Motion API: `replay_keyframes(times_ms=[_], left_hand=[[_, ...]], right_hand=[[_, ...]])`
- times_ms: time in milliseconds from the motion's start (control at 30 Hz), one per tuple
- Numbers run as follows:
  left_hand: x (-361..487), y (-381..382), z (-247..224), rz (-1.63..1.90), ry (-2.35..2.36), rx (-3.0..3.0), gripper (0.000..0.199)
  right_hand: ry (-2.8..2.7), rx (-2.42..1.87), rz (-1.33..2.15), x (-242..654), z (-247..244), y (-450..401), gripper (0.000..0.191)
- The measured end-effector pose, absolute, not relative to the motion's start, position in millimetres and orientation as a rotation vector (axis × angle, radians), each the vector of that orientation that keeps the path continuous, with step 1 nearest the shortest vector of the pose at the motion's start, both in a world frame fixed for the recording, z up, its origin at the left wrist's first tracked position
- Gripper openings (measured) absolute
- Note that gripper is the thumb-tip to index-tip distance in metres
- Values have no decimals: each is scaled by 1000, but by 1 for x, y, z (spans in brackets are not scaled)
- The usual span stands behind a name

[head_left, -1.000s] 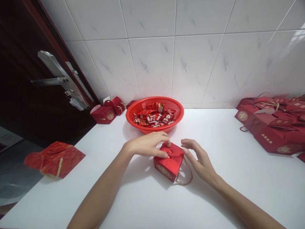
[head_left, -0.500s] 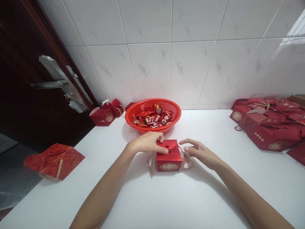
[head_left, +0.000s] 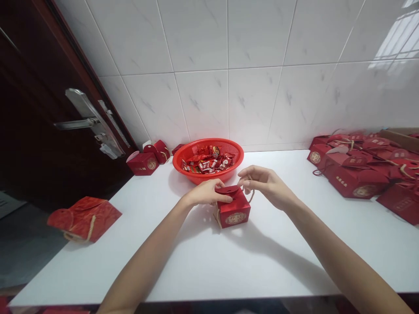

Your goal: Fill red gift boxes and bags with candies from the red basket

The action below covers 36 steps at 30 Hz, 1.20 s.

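Note:
A small red box [head_left: 234, 211] with a gold emblem on its front sits slightly turned on the white table [head_left: 196, 270]. My left hand [head_left: 207, 192] grips its top flaps, thumb in front and fingers behind. Above the box's right corner, my right hand [head_left: 263, 185] pinches the twisted rope handle, which curves down the box's right side. More rope hangs at the left side of the box. Just behind stands a red plastic basket [head_left: 183, 171] holding wrapped sweets [head_left: 209, 165].
A red patterned box [head_left: 94, 216] with a rope handle stands near the left edge. Two small red boxes [head_left: 144, 163] are at the back left by the door [head_left: 29, 87]. Many red boxes [head_left: 356, 179] crowd the right side, against the tiled wall.
My right hand has risen from beside the box to above its right corner, lifting the rope. The box has turned slightly, still in my left hand. The view has shifted a little.

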<state>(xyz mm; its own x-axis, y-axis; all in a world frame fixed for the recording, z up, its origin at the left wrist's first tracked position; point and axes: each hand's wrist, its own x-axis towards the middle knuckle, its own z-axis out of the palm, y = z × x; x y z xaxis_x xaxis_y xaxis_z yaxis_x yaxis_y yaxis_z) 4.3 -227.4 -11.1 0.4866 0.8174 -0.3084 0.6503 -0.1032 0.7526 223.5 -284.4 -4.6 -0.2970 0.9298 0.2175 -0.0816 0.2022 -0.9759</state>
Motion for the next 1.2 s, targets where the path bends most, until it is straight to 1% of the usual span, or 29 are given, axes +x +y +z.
replay_keyframes(times_ms=[133, 200, 367, 533, 700, 933, 1067, 1200], left_hand=[[-5, -233, -1, 436, 1186, 1734, 59], [-13, -237, 8, 504, 1191, 1713, 59], [-31, -245, 12, 452, 1191, 1602, 58], [-41, -259, -1, 476, 1184, 1491, 60], [-40, -271, -22, 334, 1100, 1597, 58], [-33, -281, -39, 389, 1274, 1498, 65], [-32, -284, -49, 451, 1232, 1465, 74], [-31, -281, -67, 628, 1251, 1467, 61]], right_hand=[[-1529, -876, 1230, 218, 2, -285, 24], [-1508, -890, 1199, 219, 2, -285, 24], [-1479, -906, 1178, 222, -1, -287, 23], [-1527, -942, 1212, 221, -3, -294, 23], [-1569, -946, 1209, 219, 0, -298, 23], [-1697, -956, 1144, 205, -10, -292, 17], [-1900, -1026, 1009, 194, -24, -285, 26], [-2058, -1073, 801, 187, -29, -284, 26]])
